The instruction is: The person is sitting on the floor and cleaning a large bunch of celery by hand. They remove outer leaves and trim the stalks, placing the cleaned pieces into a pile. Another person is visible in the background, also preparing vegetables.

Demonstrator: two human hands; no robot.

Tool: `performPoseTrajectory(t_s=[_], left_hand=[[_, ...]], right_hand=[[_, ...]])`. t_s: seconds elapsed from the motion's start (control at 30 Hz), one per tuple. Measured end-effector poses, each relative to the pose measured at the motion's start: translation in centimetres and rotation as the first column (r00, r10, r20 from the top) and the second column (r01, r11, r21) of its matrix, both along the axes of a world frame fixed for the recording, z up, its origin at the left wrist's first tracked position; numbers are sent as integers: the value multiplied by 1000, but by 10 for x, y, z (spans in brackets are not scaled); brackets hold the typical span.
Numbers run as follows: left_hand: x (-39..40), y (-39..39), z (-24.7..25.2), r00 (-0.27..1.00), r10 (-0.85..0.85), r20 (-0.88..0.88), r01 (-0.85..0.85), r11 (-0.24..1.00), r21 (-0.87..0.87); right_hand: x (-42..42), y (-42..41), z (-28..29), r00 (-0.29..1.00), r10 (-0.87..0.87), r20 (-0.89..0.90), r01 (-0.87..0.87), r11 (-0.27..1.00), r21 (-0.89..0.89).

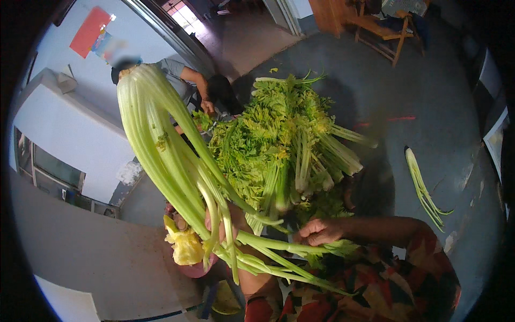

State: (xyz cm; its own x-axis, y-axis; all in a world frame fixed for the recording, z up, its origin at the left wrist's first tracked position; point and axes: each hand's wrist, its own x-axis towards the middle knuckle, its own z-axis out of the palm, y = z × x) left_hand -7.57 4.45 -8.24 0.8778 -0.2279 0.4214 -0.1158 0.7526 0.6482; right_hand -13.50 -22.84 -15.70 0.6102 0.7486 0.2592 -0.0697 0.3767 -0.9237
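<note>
A large celery bunch [161, 133] fills the left of the view, its pale root end at the upper left and its thin stalk tips at the lower right. My left hand [238, 221] is wrapped around it low on the stalks, partly hidden behind them. Beside the stalk tips, my right hand [320, 232] has its fingers curled, close to a leafy tip [342, 247]. Whether those fingers grip a stalk or leaf is unclear. Just beyond my hands lies a heap of leafy celery [261, 149], several cut ends facing right.
Across the heap sits another person, whose hand [207, 107] is near the leaves. A loose celery piece [422, 185] lies on the grey floor [434, 108] at right. A wooden folding chair [386, 34] stands at the back. Some yellowish thing [187, 249] is at left, over something pink.
</note>
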Motion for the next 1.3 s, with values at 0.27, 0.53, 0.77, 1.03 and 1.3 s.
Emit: performPoseTrajectory(t_s=[0.27, 0.53, 0.77, 1.03, 1.3], left_hand=[[4, 7, -28, 999, 35, -23, -34, 999, 28], [19, -15, -17, 999, -34, 22, 35, 999, -17], [20, -12, -21, 999, -40, 14, 40, 999, -19], [9, 12, -18, 999, 39, 27, -40, 998, 42], [21, 3, -16, 998, -9, 54, 8, 1000, 15]], right_hand=[[11, 3, 22, 693, -387, 609, 544, 834, -90], [10, 3, 16, 565, -586, 581, 728, 685, -17], [15, -1, -37, 730, -608, 312, 675, 714, -187], [15, -36, -138, 576, -508, 641, 814, 422, -398], [19, -73, -59, 367, -545, 754, 929, 168, -330]])
